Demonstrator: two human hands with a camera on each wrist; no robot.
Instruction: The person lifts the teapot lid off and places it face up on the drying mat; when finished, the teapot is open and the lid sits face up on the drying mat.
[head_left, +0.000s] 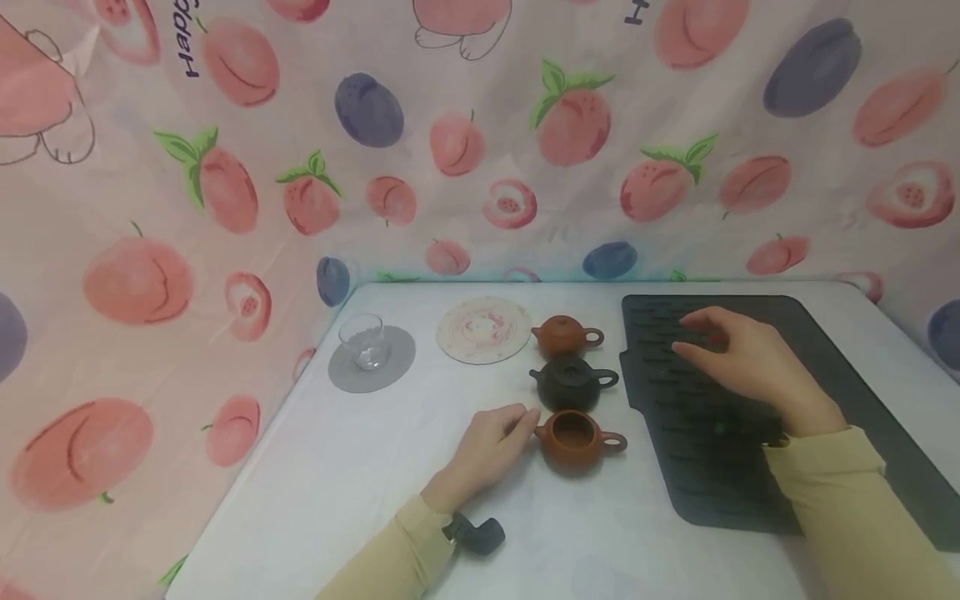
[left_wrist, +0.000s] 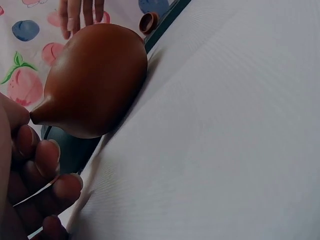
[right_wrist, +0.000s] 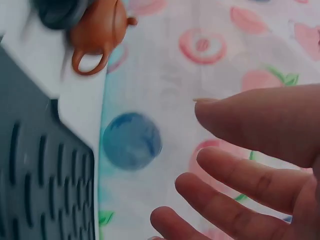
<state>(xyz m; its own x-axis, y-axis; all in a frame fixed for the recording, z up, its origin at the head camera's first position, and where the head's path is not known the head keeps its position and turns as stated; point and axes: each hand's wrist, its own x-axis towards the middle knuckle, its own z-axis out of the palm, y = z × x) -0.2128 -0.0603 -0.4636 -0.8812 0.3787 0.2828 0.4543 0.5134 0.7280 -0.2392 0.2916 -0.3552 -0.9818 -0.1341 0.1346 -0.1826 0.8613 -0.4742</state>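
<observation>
A lidless reddish-brown teapot [head_left: 572,450] stands nearest me, its spout to the left and its handle to the right. At the spout tip is my left hand [head_left: 491,446], thumb and curled fingers pinching there; the exact grip is partly hidden. Over the black ridged mat [head_left: 697,475] my right hand [head_left: 750,358] hovers, thumb and fingers spread apart around air. A small reddish-brown piece [left_wrist: 148,22], round and hollow, sits by the mat's far part in the left wrist view; my right hand mostly covers it in the head view.
Behind the front teapot stand a black teapot [head_left: 567,385] and a lidded brown teapot [head_left: 561,336]. At the back left, a clear glass cup [head_left: 367,342] rests on a grey coaster [head_left: 397,367]. A patterned round mat [head_left: 465,342] lies beside the rear teapot. Fruit-printed cloth [head_left: 480,150] hangs behind the table.
</observation>
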